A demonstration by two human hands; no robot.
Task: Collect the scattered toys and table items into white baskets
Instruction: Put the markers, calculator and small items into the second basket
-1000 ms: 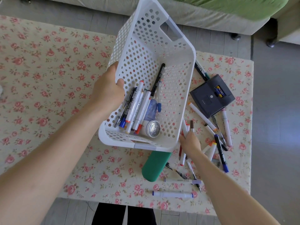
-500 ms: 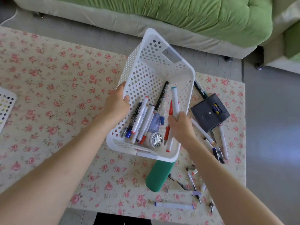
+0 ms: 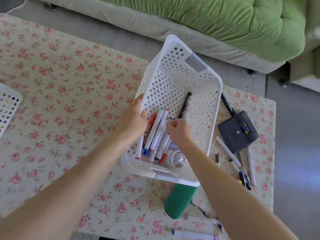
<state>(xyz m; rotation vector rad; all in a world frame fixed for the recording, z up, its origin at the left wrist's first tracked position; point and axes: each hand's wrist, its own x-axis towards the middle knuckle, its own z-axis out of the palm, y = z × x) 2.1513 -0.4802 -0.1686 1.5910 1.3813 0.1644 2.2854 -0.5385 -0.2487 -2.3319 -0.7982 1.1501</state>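
My left hand (image 3: 133, 122) grips the left rim of a white perforated basket (image 3: 214, 78) and holds it tilted over the floral table. Inside lie several markers (image 3: 155, 132), a black pen (image 3: 184, 105) and a white lint shaver (image 3: 178, 159). My right hand (image 3: 180, 130) is inside the basket, above the markers, with its fingers curled. A small blue tip shows at its fingertips, and whether it holds anything is hidden. Loose markers (image 3: 226, 149) lie on the table to the right of the basket.
A dark grey box (image 3: 237, 134) sits right of the basket. A green cylinder (image 3: 178, 200) lies under its near end, and more markers (image 3: 192, 234) lie at the table's front edge. A second white basket (image 3: 8, 108) is at far left; a green sofa (image 3: 225, 19) stands behind.
My right hand picked markers off the table, carried them into the basket and moved left over the pile. A red pen and white markers now lie there. My left hand kept its hold.
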